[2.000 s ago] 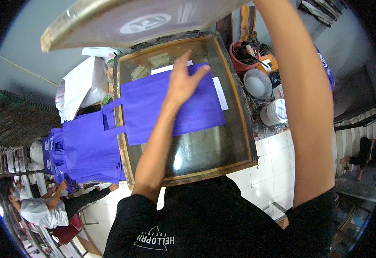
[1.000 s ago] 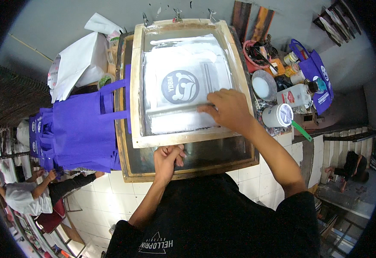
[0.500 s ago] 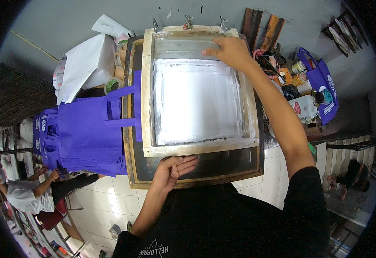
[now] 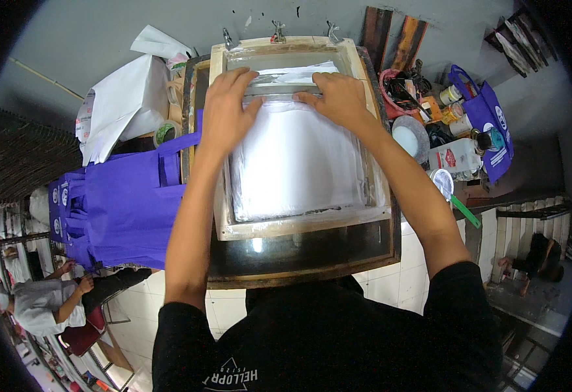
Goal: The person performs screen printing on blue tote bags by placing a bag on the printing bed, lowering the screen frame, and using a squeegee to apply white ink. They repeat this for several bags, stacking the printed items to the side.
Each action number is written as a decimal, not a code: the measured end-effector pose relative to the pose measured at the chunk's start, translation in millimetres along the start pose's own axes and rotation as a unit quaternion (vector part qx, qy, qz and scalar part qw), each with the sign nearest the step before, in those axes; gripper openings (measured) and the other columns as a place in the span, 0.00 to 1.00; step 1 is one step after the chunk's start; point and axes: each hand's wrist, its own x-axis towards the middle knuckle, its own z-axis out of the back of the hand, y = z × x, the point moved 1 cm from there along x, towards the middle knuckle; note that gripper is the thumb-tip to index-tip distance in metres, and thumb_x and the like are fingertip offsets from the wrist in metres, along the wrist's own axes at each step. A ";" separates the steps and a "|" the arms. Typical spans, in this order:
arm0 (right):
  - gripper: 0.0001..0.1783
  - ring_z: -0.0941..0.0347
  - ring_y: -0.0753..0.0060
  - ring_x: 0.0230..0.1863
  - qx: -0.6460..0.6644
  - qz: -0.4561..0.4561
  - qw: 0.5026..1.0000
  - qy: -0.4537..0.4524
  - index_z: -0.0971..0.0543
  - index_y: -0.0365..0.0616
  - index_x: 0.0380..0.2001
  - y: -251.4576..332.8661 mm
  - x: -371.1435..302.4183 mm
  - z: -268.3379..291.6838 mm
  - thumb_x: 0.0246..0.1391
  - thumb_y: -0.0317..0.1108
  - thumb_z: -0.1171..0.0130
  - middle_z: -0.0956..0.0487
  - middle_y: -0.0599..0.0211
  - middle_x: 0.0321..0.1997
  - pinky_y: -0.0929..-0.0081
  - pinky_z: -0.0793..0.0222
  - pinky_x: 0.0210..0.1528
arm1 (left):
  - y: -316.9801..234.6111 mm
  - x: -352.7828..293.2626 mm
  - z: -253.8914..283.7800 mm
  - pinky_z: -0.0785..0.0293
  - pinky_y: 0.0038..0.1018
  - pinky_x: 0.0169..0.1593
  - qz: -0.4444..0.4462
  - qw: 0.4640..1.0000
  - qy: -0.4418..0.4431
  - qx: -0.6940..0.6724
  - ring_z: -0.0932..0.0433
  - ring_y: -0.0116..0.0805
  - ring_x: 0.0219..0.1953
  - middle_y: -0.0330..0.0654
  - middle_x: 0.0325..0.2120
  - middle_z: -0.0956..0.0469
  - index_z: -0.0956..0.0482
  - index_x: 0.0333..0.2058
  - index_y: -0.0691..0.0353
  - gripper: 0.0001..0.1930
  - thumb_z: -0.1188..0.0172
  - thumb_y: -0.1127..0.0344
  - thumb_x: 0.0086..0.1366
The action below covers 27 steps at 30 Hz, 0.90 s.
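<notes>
Over the upper part of the pale wooden rectangular frame (image 4: 299, 226), the bare left hand (image 4: 229, 110) and bare right hand (image 4: 342, 99) are set apart, fingers bent, thumbs pointing inward. The left forearm (image 4: 190, 232) crosses the frame's left side, the right forearm (image 4: 411, 171) its right.

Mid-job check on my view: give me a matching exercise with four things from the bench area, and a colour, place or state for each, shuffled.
Things
1. squeegee
2. frame
3. bag pile
4. stick

Descriptions
A. purple, to the left of the table
B. green, thin and slanting, at the right
C. held by the left hand and the right hand
D. pale, with its far edge by the metal clamps

Pairs: 1-C, 2-D, 3-A, 4-B
</notes>
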 end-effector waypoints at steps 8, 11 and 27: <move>0.32 0.17 0.54 0.39 -0.006 -0.020 0.999 0.030 0.17 0.43 0.34 0.0 -29.5 5.6 0.54 0.66 0.39 0.15 0.58 0.35 0.55 0.24 0.41 | -1.1 -4.4 -15.8 0.22 0.40 0.43 0.201 0.956 0.201 -0.076 0.15 0.54 0.36 0.58 0.34 0.15 0.13 0.43 0.66 0.18 0.29 0.57 0.60; 0.31 0.18 0.55 0.38 0.004 -0.008 0.999 0.032 0.17 0.43 0.32 12.5 -49.5 15.2 0.55 0.65 0.39 0.15 0.58 0.33 0.57 0.24 0.39 | -6.5 -24.5 -9.6 0.22 0.39 0.43 0.190 0.957 0.198 -0.092 0.15 0.53 0.36 0.58 0.34 0.15 0.13 0.42 0.66 0.18 0.30 0.57 0.60; 0.28 0.26 0.63 0.24 0.025 0.045 0.998 -0.036 0.26 0.48 0.22 64.6 -175.6 36.1 0.51 0.63 0.34 0.25 0.67 0.20 0.65 0.33 0.26 | -101.8 -114.7 64.2 0.24 0.41 0.46 0.192 0.947 0.234 -0.107 0.18 0.53 0.39 0.51 0.35 0.15 0.13 0.37 0.64 0.09 0.30 0.66 0.60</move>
